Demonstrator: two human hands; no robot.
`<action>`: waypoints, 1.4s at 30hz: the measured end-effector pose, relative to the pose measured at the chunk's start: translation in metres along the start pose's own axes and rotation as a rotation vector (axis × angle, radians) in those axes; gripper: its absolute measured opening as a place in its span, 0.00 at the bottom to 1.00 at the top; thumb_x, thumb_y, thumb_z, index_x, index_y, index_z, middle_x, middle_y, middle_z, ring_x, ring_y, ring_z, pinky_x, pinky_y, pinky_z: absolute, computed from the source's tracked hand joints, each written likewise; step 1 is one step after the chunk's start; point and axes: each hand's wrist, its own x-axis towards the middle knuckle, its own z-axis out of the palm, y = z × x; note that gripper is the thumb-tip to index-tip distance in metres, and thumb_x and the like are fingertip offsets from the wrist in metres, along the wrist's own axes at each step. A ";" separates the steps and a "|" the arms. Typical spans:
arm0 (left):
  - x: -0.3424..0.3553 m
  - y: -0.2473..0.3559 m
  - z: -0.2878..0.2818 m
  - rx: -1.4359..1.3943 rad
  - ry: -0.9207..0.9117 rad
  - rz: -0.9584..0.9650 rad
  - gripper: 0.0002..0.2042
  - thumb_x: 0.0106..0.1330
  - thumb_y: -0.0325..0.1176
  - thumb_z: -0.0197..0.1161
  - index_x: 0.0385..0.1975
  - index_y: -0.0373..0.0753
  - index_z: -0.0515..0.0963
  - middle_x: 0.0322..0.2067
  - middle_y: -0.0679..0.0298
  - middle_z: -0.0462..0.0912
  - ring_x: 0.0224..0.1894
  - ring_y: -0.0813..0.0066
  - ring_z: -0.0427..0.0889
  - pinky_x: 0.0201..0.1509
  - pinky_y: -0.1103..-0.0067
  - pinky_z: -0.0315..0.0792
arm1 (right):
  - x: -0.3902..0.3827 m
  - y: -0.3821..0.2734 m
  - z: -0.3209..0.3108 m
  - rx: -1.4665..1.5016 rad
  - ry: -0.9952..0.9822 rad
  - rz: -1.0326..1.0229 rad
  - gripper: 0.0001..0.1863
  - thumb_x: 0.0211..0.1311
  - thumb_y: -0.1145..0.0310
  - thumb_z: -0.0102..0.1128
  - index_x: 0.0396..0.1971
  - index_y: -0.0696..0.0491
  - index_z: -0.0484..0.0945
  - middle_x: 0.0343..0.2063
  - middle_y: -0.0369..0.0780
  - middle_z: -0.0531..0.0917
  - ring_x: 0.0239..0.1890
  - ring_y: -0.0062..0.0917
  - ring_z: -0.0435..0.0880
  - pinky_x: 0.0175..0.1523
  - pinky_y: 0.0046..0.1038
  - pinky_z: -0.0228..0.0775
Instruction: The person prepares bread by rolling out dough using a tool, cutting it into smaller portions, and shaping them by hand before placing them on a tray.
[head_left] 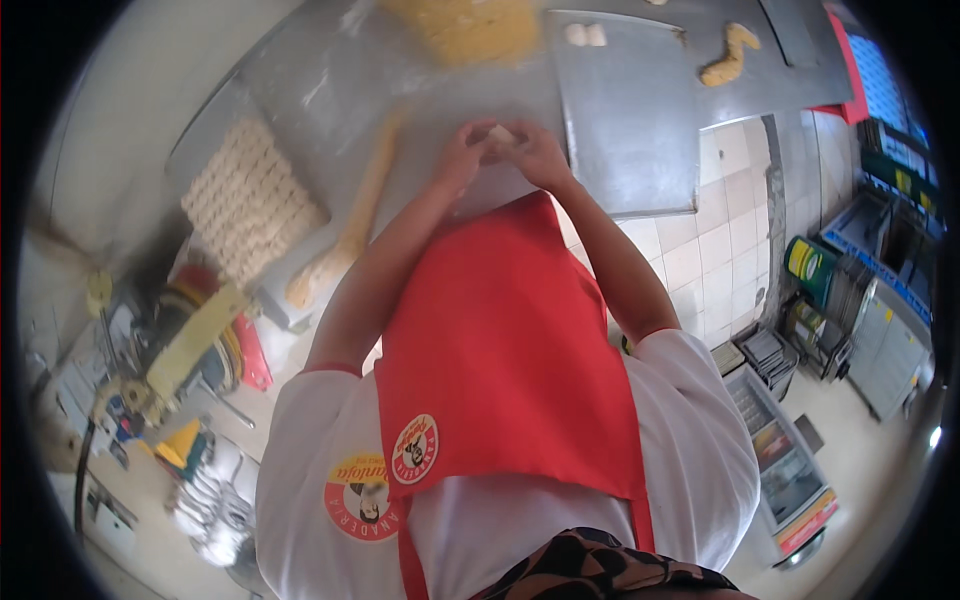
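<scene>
My left hand (463,160) and my right hand (538,157) meet over the metal worktable (440,90), in front of my red apron. Their fingers close around a small pale piece of dough (501,135), which is partly hidden. Just right of them lies a metal tray (630,125), with two small white dough pieces (586,35) at its far left corner. To the left of my arms stretches a long roll of dough (372,195), thicker at its near end. A large yellowish, crumbly-looking mass (470,30) sits at the far edge of view.
Many small pale dough pieces in rows (250,200) rest at the table's left. A bent strip of filling-coloured dough (733,55) lies beyond the tray. Machinery (190,350) stands at lower left. Racks and a display case (785,460) are at right, over a tiled floor (715,220).
</scene>
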 end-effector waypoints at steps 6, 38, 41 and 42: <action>0.086 0.047 0.078 0.656 -0.067 0.398 0.24 0.72 0.36 0.64 0.66 0.37 0.71 0.58 0.58 0.80 0.58 0.59 0.81 0.62 0.59 0.77 | 0.078 0.060 -0.104 0.328 0.399 0.119 0.24 0.59 0.65 0.73 0.53 0.61 0.81 0.40 0.44 0.88 0.42 0.27 0.87 0.49 0.28 0.78; -0.032 0.018 -0.020 1.046 0.352 0.424 0.16 0.71 0.33 0.60 0.55 0.34 0.76 0.52 0.46 0.79 0.57 0.43 0.77 0.62 0.59 0.71 | 0.394 0.022 -0.126 0.002 0.501 0.018 0.21 0.67 0.60 0.56 0.41 0.68 0.78 0.25 0.52 0.85 0.22 0.40 0.88 0.28 0.39 0.79; -0.049 0.018 -0.034 1.024 0.395 0.436 0.16 0.71 0.33 0.61 0.56 0.36 0.75 0.53 0.46 0.78 0.56 0.44 0.77 0.61 0.59 0.72 | 0.373 -0.017 -0.157 0.380 0.405 0.215 0.28 0.69 0.51 0.57 0.33 0.68 0.80 0.20 0.50 0.84 0.20 0.38 0.87 0.24 0.36 0.76; -0.046 0.020 -0.037 1.059 0.401 0.444 0.17 0.70 0.33 0.61 0.57 0.36 0.75 0.54 0.47 0.78 0.56 0.44 0.77 0.61 0.59 0.71 | 0.370 -0.004 -0.161 0.461 0.434 0.242 0.30 0.68 0.48 0.59 0.33 0.67 0.81 0.21 0.50 0.85 0.22 0.38 0.87 0.27 0.36 0.76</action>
